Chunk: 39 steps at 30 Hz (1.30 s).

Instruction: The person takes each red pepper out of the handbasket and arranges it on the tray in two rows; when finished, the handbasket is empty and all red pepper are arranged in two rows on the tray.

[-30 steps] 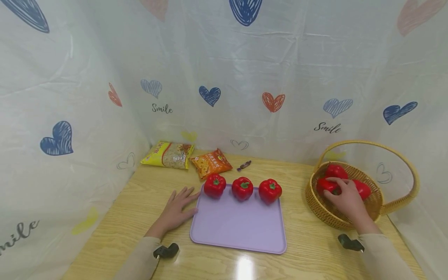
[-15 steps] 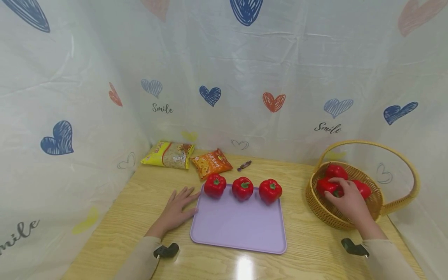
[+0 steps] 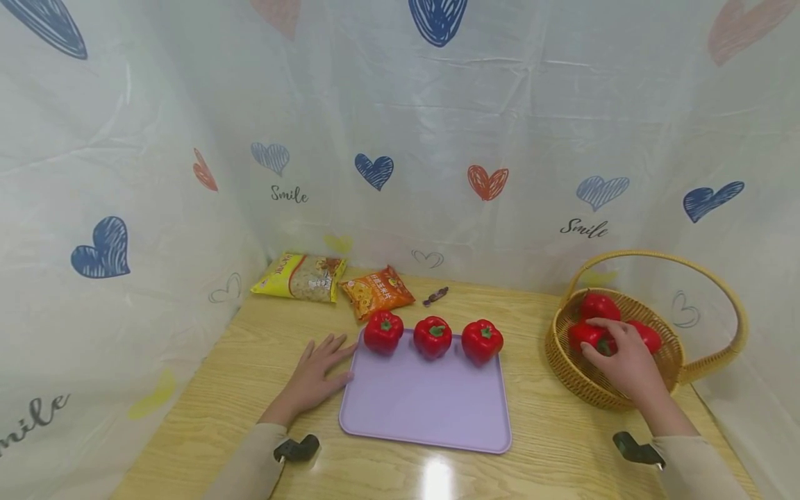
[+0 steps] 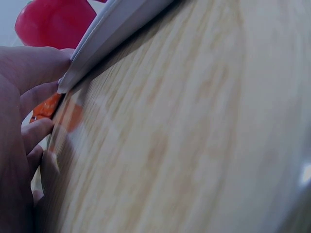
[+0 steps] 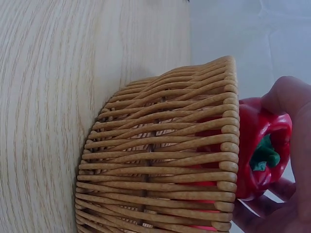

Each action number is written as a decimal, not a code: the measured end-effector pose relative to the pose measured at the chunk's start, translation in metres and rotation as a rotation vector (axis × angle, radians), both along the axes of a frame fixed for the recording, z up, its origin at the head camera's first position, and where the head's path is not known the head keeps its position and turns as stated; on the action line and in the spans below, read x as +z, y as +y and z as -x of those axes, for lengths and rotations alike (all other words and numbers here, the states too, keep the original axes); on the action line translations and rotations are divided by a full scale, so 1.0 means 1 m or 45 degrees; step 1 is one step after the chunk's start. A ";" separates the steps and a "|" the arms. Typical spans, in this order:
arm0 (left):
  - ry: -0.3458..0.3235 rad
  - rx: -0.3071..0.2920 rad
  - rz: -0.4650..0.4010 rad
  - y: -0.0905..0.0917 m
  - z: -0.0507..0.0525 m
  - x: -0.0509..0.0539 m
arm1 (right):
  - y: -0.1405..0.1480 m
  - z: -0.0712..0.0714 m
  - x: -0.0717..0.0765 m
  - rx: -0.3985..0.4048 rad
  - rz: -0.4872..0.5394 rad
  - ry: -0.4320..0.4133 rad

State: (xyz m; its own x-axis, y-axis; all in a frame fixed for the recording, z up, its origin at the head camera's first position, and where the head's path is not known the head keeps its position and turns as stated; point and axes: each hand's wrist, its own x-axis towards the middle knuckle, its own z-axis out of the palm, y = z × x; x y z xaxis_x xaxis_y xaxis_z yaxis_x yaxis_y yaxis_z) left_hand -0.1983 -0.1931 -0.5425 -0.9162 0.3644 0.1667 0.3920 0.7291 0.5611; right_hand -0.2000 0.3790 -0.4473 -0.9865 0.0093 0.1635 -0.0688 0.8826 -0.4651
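Observation:
In the head view my right hand (image 3: 628, 362) reaches into the wicker basket (image 3: 562, 380) at the right and grips a red bell pepper (image 3: 582, 335). The right wrist view shows the thumb on one side of this pepper and fingers on the other, its green stem facing the palm, beside the basket's rim. Two other red peppers (image 3: 601, 306) lie in the basket, partly covered. My left hand (image 3: 315, 380) lies with fingers spread, touching the left edge of the lilac tray (image 3: 431, 410). Three red bell peppers (image 3: 432, 337) stand in a row along the tray's far edge.
Behind the tray lie a yellow snack bag (image 3: 303, 278), an orange snack bag (image 3: 378, 292) and a small wrapped candy (image 3: 436, 296). The basket's tall handle (image 3: 719, 278) arches over its right side. A heart-printed curtain (image 3: 525, 229) borders the wooden table (image 3: 531, 430).
My right wrist has shifted slightly right, and the gripped pepper has moved a little right within the basket, its stem now showing more. The left hand, tray and its peppers stay put.

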 end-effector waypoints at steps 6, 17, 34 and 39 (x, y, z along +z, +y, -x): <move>0.006 0.000 0.003 0.000 0.000 0.000 | -0.001 -0.001 0.001 -0.030 0.029 0.022; 0.020 0.001 -0.007 0.000 0.000 -0.001 | -0.002 -0.006 0.003 0.030 0.008 0.114; 0.012 0.002 -0.002 0.000 0.000 0.000 | -0.008 -0.011 0.007 0.034 0.007 0.170; 0.012 0.001 -0.007 0.000 0.000 0.000 | -0.011 -0.013 0.008 0.063 -0.007 0.207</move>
